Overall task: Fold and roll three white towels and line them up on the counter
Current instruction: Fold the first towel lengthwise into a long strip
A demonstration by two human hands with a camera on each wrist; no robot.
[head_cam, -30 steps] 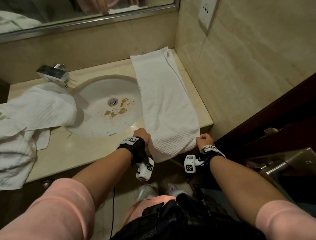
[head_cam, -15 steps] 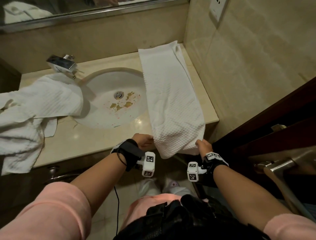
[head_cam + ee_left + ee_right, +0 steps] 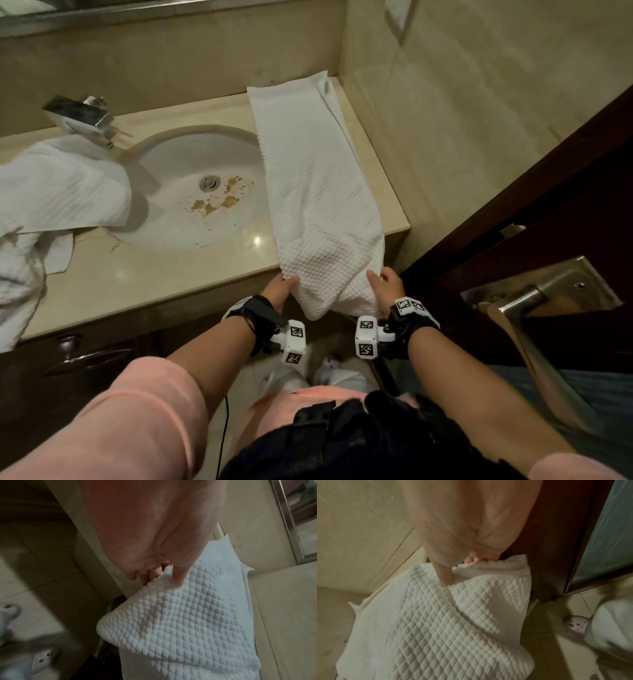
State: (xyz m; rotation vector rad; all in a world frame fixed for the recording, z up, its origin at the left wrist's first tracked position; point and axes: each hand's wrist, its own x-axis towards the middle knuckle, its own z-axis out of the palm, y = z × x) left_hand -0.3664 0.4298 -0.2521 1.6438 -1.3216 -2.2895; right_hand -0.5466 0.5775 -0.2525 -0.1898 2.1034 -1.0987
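Our left hand and right hand pinch the folded white waffle-weave towel's near end. It lies right of the oval white sink, ready for rolling.

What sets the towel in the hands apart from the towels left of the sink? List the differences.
The folded towel lies as a long smooth strip right of the sink; the loose towels lie crumpled in a heap.
The left hand and right hand pinch the folded towel's near end, which overhangs the counter; nothing holds the loose towels.
All are white.
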